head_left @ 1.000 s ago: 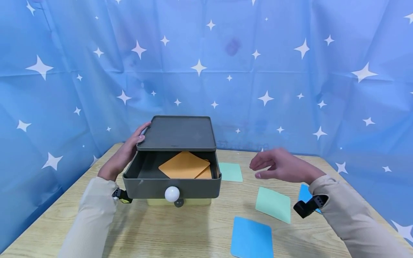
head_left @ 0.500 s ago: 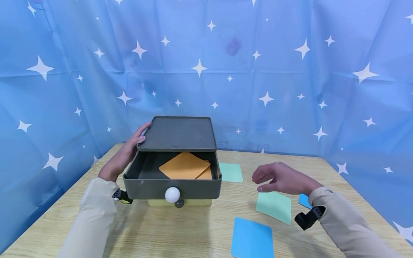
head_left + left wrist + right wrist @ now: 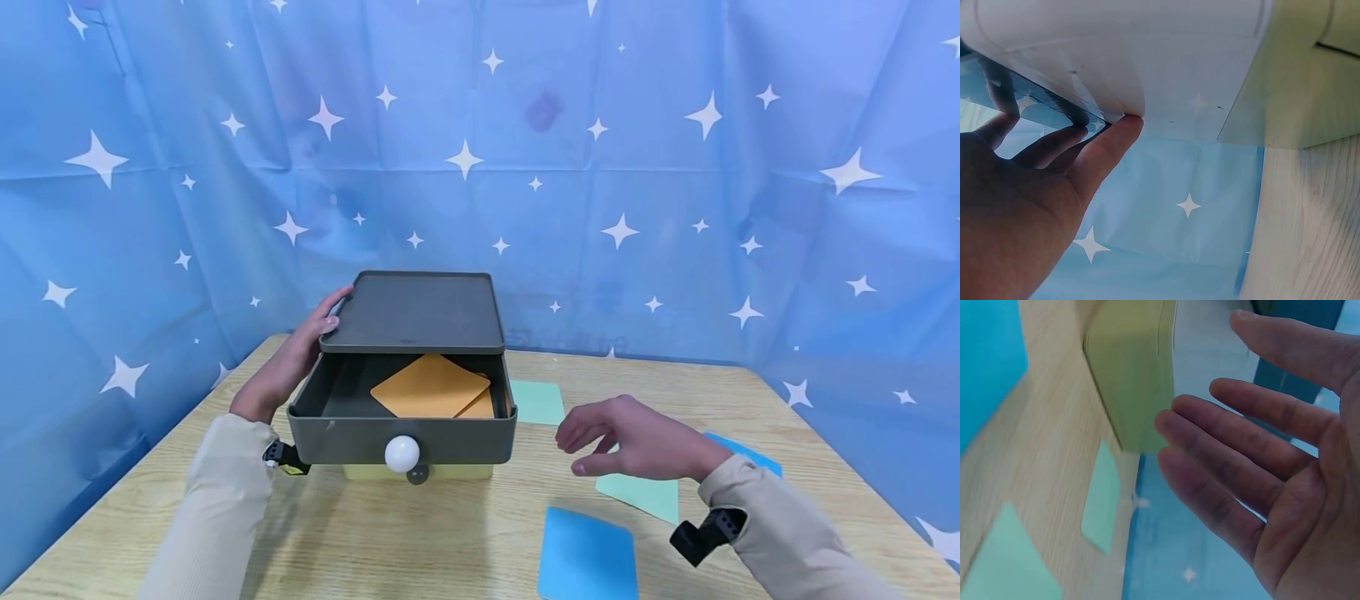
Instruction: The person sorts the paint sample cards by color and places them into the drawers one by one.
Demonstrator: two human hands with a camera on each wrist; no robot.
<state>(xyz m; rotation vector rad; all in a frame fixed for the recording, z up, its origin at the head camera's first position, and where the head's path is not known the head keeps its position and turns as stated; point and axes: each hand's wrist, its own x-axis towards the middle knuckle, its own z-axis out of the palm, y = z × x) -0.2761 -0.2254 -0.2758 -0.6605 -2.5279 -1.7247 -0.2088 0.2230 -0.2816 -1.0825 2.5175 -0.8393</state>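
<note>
A blue curtain with white stars [image 3: 675,167] was hung behind a wooden table [image 3: 420,542]. A dark grey drawer box [image 3: 412,312] was set on the left part of the table, on top of a pale yellow-green base [image 3: 417,472]. Its drawer [image 3: 401,425] was pulled out toward the person, and a white round knob [image 3: 402,452] was seen on its front. Two orange square cards [image 3: 429,385] were laid inside the drawer, one partly on the other. The left hand [image 3: 288,362] was rested against the left side of the box, with its fingers kept straight and its thumb on the top edge. The right hand [image 3: 626,437] was held open in the air, just right of the drawer, with nothing in it. A green card [image 3: 645,493] was partly hidden under that hand. Another green card [image 3: 536,402] was laid beside the box. A blue card [image 3: 587,554] was laid near the front edge, and another blue card [image 3: 746,454] behind the right wrist.
</note>
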